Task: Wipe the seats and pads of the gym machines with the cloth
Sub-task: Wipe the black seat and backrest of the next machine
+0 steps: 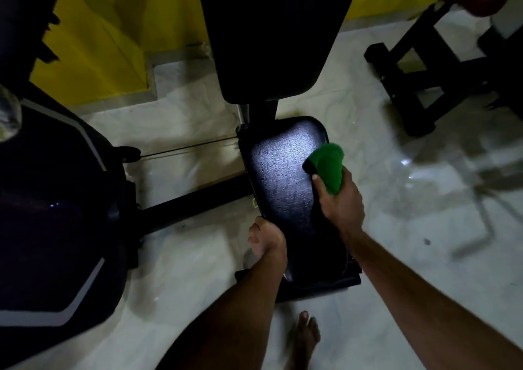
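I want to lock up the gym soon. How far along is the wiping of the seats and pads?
Done: no pad shows clear signs of wiping. In hand: the right hand holds the green cloth on the black seat near its right edge; the left hand grips its left edge. Left: likely the rest of this seat, the backrest pad above, and the machine at left.

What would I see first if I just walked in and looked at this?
The bright green cloth jumps out: the right hand grips it against the right side of the shiny black seat in the middle. The left hand holds the seat's near left edge. Behind, at the upper left, a yellow wall glows above the pale floor.
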`<state>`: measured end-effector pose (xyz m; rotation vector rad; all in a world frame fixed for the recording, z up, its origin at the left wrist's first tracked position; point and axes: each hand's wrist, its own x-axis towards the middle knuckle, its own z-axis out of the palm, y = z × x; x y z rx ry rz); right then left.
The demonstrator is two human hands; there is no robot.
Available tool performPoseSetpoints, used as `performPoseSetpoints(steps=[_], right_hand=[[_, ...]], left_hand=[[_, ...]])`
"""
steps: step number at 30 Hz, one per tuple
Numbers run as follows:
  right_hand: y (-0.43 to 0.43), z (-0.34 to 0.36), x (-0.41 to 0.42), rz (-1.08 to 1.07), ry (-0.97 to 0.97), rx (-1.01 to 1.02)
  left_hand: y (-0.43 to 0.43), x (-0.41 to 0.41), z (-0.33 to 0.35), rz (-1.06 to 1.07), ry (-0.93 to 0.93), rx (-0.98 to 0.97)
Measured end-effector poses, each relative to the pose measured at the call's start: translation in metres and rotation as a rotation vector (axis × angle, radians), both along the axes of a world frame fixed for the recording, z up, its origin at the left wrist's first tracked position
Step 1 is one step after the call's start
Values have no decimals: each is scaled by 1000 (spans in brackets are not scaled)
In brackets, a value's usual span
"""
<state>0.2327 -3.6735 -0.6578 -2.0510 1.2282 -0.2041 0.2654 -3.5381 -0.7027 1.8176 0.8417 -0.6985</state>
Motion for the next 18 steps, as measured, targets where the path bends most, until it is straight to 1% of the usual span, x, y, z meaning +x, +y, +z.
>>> performPoseSetpoints(steps=[3,6,8,10,11,13,14,16,18], right_hand=[[-26,9,48,12,49,33],[-38,16,72,-2,21,75],[-32,12,61,-4,-6,67],[-19,8,40,-18,-10,49],[-12,6,27,-27,-6,50],[0,0,-1,-31,-11,47],[7,-1,-15,-34,-18,38],[23,-4,-44,-46,-55,-3],[42,-12,-67,-66,-95,-51]], left_hand=[[0,-1,-1,8,-1,24],[-2,2,-4,68,-30,34],[-3,3,-11,159,-65,-43],[-2,2,-12,215,-58,-141],[0,1,-8,196,-35,-190],[4,-1,-12,72,33,-294],[6,-2,-18,44,65,-373],[10,-7,-23,80,121,-546],[14,-17,-12,140,184,-626]])
